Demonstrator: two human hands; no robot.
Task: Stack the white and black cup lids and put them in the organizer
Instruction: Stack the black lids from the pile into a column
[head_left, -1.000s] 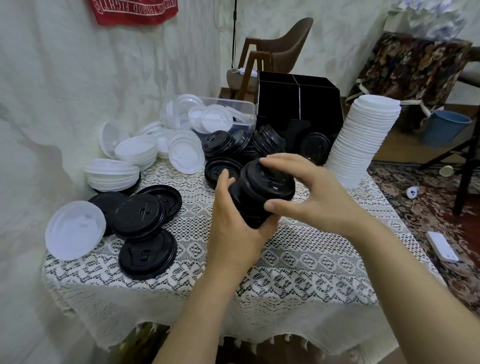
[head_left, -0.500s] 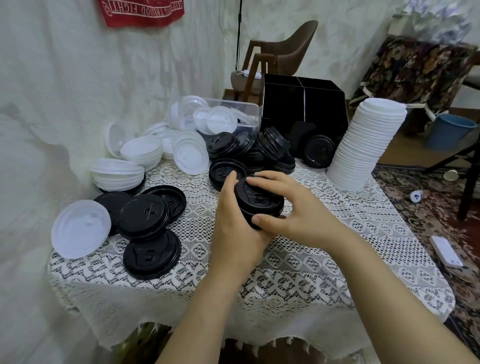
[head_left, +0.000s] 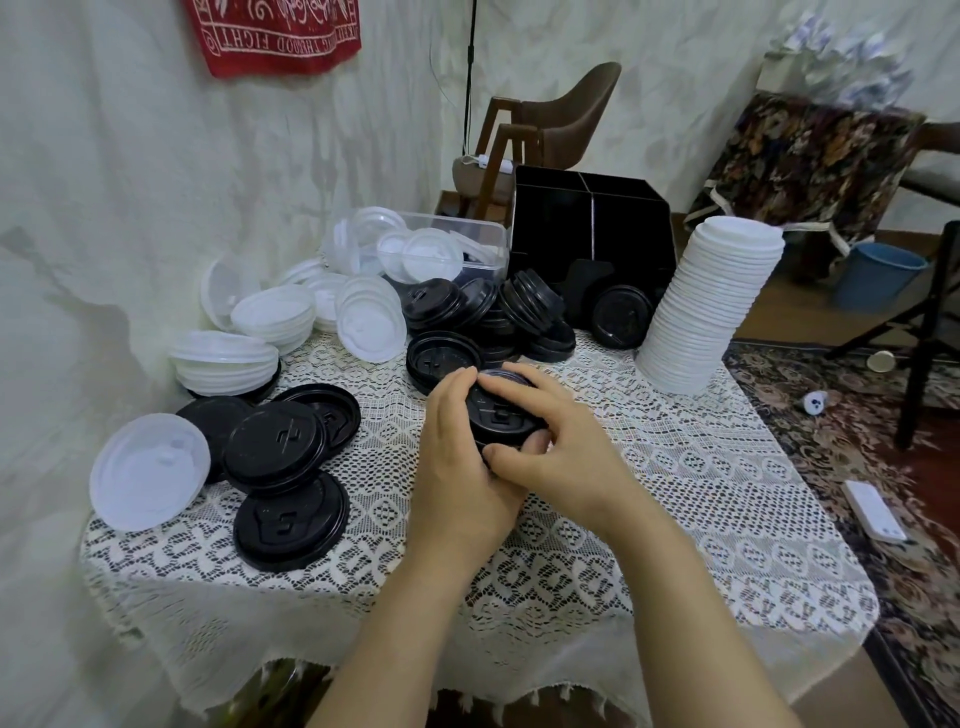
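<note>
Careful: your left hand (head_left: 457, 467) and right hand (head_left: 563, 447) both curl round the black lid stack (head_left: 498, 415), mid-way across the counter (head_left: 675, 493). Squeeze unevenly and it may skew or spill. Heading for the organizer (head_left: 592, 228) at twelve o'clock, you could clip the white lid tower (head_left: 711, 306) at two.

My left hand (head_left: 457, 467): bare.
My right hand (head_left: 566, 452): bare.
My forearms (head_left: 395, 649): bare, as far as they show.
</note>
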